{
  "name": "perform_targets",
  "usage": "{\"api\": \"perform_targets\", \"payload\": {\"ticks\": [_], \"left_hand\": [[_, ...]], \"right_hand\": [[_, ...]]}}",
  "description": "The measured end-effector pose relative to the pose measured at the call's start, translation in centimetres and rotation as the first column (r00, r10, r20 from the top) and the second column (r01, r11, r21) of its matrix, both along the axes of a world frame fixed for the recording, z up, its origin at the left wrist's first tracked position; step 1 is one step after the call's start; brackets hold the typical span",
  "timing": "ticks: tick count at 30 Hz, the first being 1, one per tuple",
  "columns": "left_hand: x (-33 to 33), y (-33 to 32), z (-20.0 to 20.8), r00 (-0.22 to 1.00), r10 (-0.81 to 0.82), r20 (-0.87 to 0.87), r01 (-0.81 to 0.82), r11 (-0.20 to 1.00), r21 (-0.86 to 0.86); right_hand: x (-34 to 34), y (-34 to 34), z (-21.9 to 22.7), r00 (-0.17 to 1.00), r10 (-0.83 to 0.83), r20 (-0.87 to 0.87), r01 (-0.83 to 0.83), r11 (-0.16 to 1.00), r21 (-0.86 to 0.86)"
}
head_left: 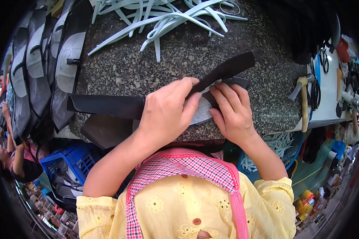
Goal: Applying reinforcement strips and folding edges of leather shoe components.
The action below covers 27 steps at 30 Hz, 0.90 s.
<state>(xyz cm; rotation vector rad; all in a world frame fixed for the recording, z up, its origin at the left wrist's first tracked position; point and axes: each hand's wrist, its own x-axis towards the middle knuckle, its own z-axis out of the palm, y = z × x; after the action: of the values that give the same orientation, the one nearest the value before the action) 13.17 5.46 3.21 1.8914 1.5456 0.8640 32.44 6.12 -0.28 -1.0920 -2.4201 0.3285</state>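
Observation:
Both my hands are on a long black leather-like piece [107, 106] lying on the speckled stone tabletop [123, 75]. My left hand [165, 105] is closed over its middle, thumb and fingers pinching a raised black flap [229, 69] that points to the far right. Between the hands a pale grey patch [202, 112] shows on the piece. My right hand [233, 113] pinches the edge beside the flap, with a bit of white strip [206, 90] near its fingertips. The fingers cover part of that edge. Another dark panel [107, 129] lies nearer me at the table edge.
Pale blue-white strips [175, 18] lie heaped at the far side. Black panels with grey patches [68, 67] stand stacked at left. A hammer [304, 103] rests at the right edge. Below are a blue crate [81, 161] and a basket of strips [293, 157]. Another person [22, 159] is at far left.

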Motion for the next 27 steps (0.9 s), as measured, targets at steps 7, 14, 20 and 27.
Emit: {"api": "perform_targets", "payload": {"ticks": [7,14,20,27], "left_hand": [[0.3,-1.1,-2.1,0.908,-0.227,-0.353,0.342,0.888,0.308],[0.5,-1.4,-2.6,0.855,-0.198,-0.479,0.396,0.847,0.356],[0.9,-1.9,-2.7,0.745,-0.184,-0.642,0.466,0.831,0.303],[1.2,-1.5,-2.5,0.645,-0.205,-0.736,0.551,0.792,0.263]], "right_hand": [[-0.1,-1.3,-0.7,0.988,-0.057,0.141,0.055,0.998,0.016],[1.2,-1.3,-1.3,0.997,-0.018,-0.076,0.006,0.987,-0.158],[0.7,-1.4,-0.4,0.987,-0.095,-0.132,0.056,0.962,-0.266],[3.0,2.1,2.3,0.557,-0.71,-0.43,-0.066,0.478,-0.876]]}}
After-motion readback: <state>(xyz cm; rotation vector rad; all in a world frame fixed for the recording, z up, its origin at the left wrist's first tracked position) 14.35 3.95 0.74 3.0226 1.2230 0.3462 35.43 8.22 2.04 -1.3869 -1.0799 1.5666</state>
